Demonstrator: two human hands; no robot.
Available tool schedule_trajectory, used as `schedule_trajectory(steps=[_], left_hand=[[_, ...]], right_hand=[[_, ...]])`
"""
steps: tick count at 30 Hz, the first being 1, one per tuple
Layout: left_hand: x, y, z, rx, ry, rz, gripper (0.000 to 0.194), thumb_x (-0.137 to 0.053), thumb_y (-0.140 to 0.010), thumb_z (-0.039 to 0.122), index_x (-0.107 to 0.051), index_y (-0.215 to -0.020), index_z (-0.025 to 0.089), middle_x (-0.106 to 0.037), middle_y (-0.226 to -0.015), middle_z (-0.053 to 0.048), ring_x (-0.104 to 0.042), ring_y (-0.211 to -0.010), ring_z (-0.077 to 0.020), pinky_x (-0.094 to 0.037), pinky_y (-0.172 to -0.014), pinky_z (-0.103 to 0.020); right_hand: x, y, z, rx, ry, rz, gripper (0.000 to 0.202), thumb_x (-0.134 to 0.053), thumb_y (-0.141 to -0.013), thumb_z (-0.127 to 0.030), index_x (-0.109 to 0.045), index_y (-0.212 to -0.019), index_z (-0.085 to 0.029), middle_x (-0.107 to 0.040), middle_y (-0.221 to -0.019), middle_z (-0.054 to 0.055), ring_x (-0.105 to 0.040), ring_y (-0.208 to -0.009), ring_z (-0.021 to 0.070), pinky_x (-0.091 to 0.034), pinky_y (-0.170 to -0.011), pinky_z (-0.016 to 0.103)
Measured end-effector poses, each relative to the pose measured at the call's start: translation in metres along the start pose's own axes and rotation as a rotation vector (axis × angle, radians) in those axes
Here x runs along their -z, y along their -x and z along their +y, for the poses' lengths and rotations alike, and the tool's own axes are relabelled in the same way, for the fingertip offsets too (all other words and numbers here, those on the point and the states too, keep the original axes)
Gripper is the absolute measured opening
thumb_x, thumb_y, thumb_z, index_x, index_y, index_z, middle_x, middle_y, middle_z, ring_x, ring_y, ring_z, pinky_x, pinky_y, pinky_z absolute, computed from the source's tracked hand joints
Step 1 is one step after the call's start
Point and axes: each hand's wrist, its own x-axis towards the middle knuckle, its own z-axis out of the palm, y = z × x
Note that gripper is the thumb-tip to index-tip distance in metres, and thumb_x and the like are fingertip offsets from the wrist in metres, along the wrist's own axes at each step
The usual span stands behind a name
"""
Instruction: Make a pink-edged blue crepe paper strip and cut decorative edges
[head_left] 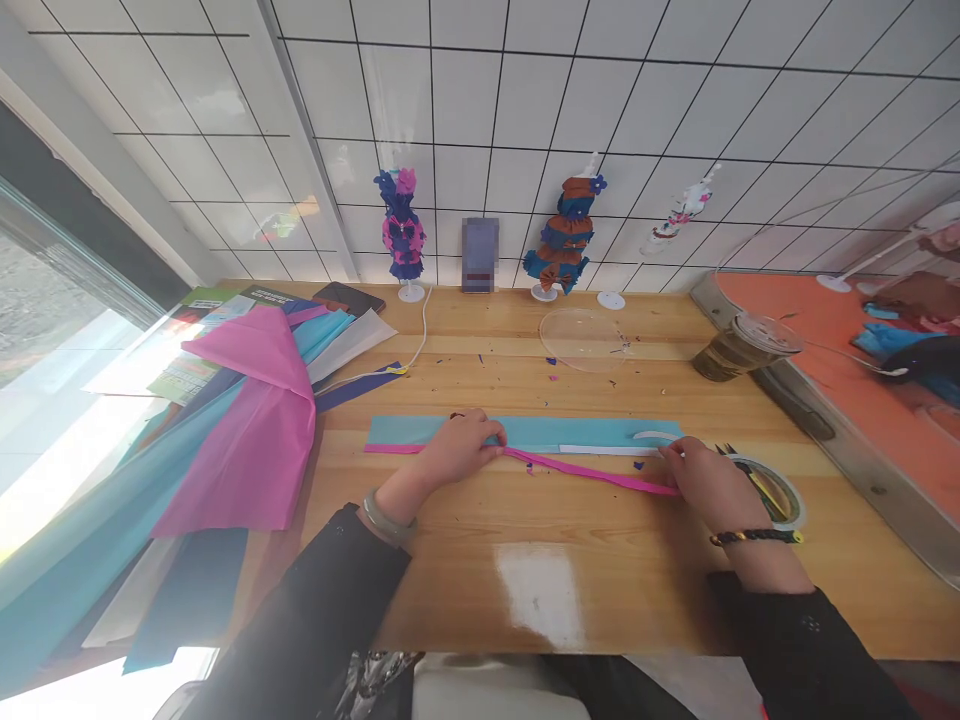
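A long light-blue strip (540, 432) lies across the wooden table. Along its lower edge, at the left, runs a narrow pink strip (585, 470), whose right part hangs away below the blue one. My left hand (466, 443) pinches the pink strip at the blue strip's edge near the middle. At the right end, my right hand (709, 480) has its fingers closed on the pink strip's end. A white tape strip (607, 450) shows along the blue edge between my hands, and a curled white piece (656, 435) rises near my right fingertips.
Pink paper (262, 430) and blue sheets lie at the left. A tape roll (795, 495) with tools sits beside my right hand. A lidded cup (742, 347), clear disc (585, 338) and small dressed stands (562, 240) are farther back. An orange surface (840, 380) is at the right.
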Motion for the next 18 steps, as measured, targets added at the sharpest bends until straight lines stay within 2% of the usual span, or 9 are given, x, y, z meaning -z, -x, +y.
schedule_trajectory(steps=[5,8,10,14,16,18], left_hand=[[0.000,0.001,-0.001,-0.005,0.005,0.001,0.019,-0.047,-0.082,0.032,-0.059,-0.095,0.024,-0.054,-0.090,-0.003,-0.051,-0.090,-0.0178,-0.036,-0.085,-0.032],[-0.002,0.001,-0.003,-0.007,0.013,-0.005,0.021,-0.047,-0.082,0.033,-0.058,-0.097,0.024,-0.054,-0.092,-0.004,-0.050,-0.093,-0.0186,-0.036,-0.086,-0.032],[-0.002,0.001,-0.004,-0.010,0.019,-0.007,0.022,-0.049,-0.081,0.034,-0.058,-0.099,0.025,-0.054,-0.094,-0.004,-0.050,-0.095,-0.0188,-0.036,-0.086,-0.032],[-0.001,0.001,-0.004,-0.020,0.025,-0.009,0.024,-0.052,-0.079,0.034,-0.057,-0.102,0.026,-0.053,-0.096,-0.004,-0.050,-0.095,-0.0188,-0.037,-0.085,-0.032],[0.000,0.002,-0.003,-0.016,0.029,-0.013,0.026,-0.053,-0.078,0.036,-0.057,-0.102,0.026,-0.053,-0.096,-0.004,-0.050,-0.095,-0.0188,-0.037,-0.085,-0.032],[0.000,0.002,-0.003,-0.006,0.034,-0.016,0.027,-0.055,-0.077,0.036,-0.056,-0.102,0.025,-0.053,-0.097,-0.004,-0.050,-0.095,-0.0188,-0.036,-0.086,-0.032]], right_hand=[[0.002,0.002,0.005,-0.152,0.071,0.015,0.034,-0.027,-0.090,-0.032,-0.054,-0.095,-0.011,-0.064,-0.082,0.025,-0.065,-0.076,0.0283,-0.038,-0.058,0.033],[0.002,0.008,0.002,-0.290,0.063,0.074,0.036,-0.026,-0.089,-0.026,-0.054,-0.098,-0.006,-0.064,-0.081,0.025,-0.064,-0.078,0.0317,-0.040,-0.057,0.034],[0.006,0.016,-0.002,-0.313,0.060,0.114,0.037,-0.025,-0.089,-0.024,-0.054,-0.099,-0.004,-0.064,-0.080,0.025,-0.064,-0.080,0.0333,-0.041,-0.057,0.035],[0.024,0.034,-0.014,-0.354,0.101,0.256,0.041,-0.029,-0.088,-0.032,-0.051,-0.108,-0.004,-0.065,-0.076,0.024,-0.064,-0.077,0.0354,-0.040,-0.054,0.036],[0.033,0.041,-0.025,-0.260,0.100,0.342,0.042,-0.031,-0.087,-0.036,-0.049,-0.112,-0.006,-0.066,-0.080,0.022,-0.063,-0.075,0.0336,-0.040,-0.054,0.036],[0.037,0.045,-0.042,0.021,0.021,0.417,0.036,-0.034,-0.087,-0.035,-0.052,-0.107,-0.011,-0.066,-0.089,0.017,-0.062,-0.078,0.0289,-0.042,-0.061,0.036]])
